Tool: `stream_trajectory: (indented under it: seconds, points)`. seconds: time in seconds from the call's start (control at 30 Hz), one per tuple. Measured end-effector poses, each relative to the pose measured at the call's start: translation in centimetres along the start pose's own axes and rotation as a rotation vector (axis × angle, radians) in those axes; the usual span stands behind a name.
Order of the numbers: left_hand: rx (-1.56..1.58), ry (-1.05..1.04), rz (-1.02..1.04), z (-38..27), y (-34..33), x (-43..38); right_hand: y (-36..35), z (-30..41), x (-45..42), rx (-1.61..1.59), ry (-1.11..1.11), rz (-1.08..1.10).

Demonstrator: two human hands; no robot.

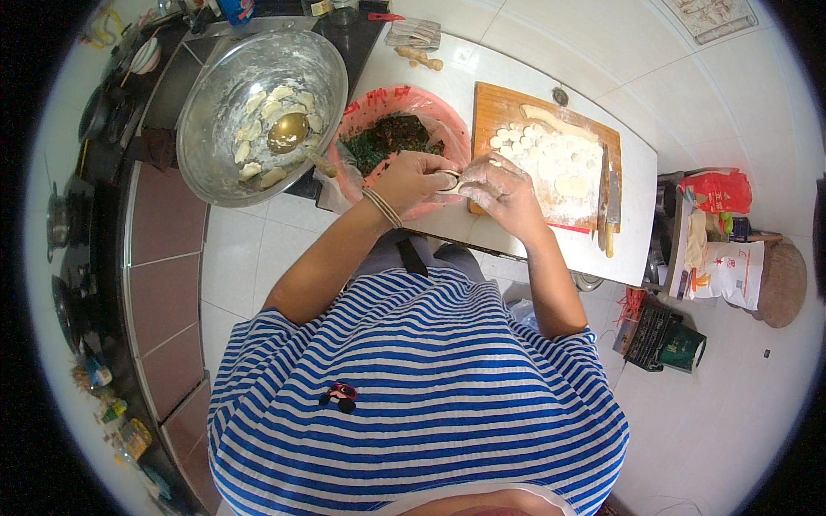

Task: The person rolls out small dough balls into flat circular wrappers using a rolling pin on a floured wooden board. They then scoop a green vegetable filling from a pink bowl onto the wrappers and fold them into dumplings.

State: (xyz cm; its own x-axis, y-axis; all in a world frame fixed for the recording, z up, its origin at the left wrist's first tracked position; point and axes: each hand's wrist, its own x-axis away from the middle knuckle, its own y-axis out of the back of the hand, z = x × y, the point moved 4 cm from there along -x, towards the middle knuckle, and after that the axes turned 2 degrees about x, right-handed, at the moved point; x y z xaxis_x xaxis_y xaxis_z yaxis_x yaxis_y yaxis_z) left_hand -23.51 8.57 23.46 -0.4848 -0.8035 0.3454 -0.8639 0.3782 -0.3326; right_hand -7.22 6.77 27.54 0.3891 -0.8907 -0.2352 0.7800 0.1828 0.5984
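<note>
Between them, my left hand (413, 177) and my right hand (500, 187) pinch a small dough wrapper (454, 187) with dark filling showing inside. Flour coats the fingers of my right hand. Behind my left hand, a pink basin (445, 116) lined with clear plastic holds dark green filling (387, 138). A wooden board (493, 103) to the right bears small dough pieces (516, 138), flat dough rounds (571, 186) and a dough roll (558, 122). Several dumplings (248, 131) lie around a brass-coloured round object (288, 132) in the large metal bowl (216, 84) at left.
A knife (612, 206) lies along the board's right edge beside another long tool. Ginger root (419, 58) and a folded striped cloth (413, 33) rest on the white table (635, 193) near its back. Bags stand on a shelf (677, 258) to the right.
</note>
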Motion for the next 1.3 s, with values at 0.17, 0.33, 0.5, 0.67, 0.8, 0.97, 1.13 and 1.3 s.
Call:
stream_trajectory:
  seconds: [0.17, 0.33, 0.5, 0.67, 0.8, 0.97, 1.13, 1.3]
  points:
    - [-0.1, -0.048, 0.042, 0.2, 0.3, -0.1, 0.1, 0.6, 0.0, 0.093, 0.082, 0.059]
    - [-0.289, -0.111, 0.066, -1.2, -0.2, 0.4, 0.0, 0.7, 0.1, 0.066, 0.036, 0.078]
    - [-0.248, -0.062, 0.114, -1.6, -0.6, 0.7, 0.0, 0.6, 0.2, 0.087, 0.054, 0.078]
    - [-0.364, -0.112, 0.144, -0.9, -0.4, -0.1, -0.2, 0.6, 0.3, 0.048, -0.097, 0.069]
    - [-0.356, -0.034, 0.12, -0.7, -0.2, -0.4, -0.1, 1.1, 0.1, 0.055, -0.107, 0.024]
    - [-0.692, -0.336, 0.163, -0.7, 0.3, -1.1, -0.2, 1.1, -0.4, 0.137, -0.062, 0.068]
    - [-0.004, 0.057, 0.273, -0.9, 0.3, -0.6, -0.1, -0.3, 0.1, -0.134, -0.147, -0.067]
    - [0.705, 0.111, 0.197, 1.6, -0.8, -0.4, -0.4, -1.0, 0.2, -0.213, -0.206, -0.163]
